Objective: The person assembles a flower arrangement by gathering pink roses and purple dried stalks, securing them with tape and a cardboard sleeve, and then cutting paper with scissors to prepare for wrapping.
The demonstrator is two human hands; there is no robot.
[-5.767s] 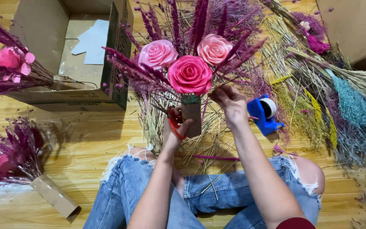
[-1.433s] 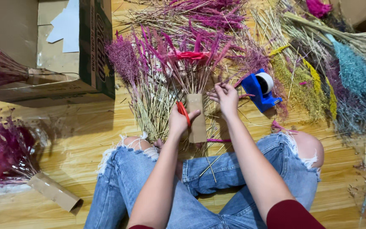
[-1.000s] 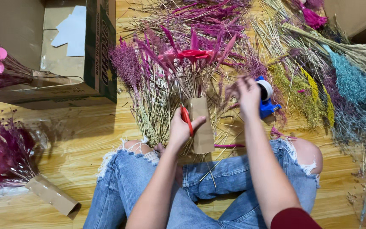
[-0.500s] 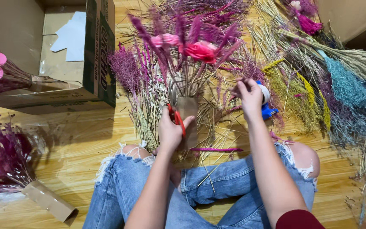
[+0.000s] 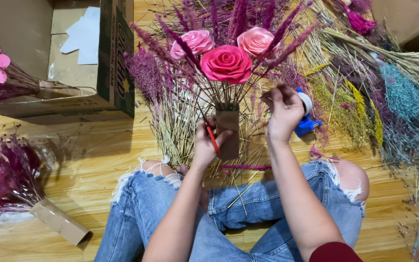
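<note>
My left hand [image 5: 207, 143] grips the brown paper-wrapped stem base [image 5: 228, 131] of a bouquet, with a red-handled tool [image 5: 213, 139] pinched against it. The bouquet stands upright, showing three pink and red roses [image 5: 226, 63] among purple plumes. My right hand [image 5: 283, 112] is raised beside the stems at the right, fingers curled near the bouquet's neck; nothing plainly shows in it. A blue tape dispenser [image 5: 306, 116] lies just behind that hand on the floor.
I sit cross-legged in torn jeans on a wooden floor [image 5: 88, 160]. An open cardboard box [image 5: 73, 58] stands at the upper left. Two finished bouquets [image 5: 20, 184] lie at the left. Piles of dried grasses [image 5: 389, 97] in purple, yellow and teal spread across the right.
The bouquet has tipped up from lying flat to upright, so its roses face me. My right hand went to the tape dispenser and has come back beside the stems.
</note>
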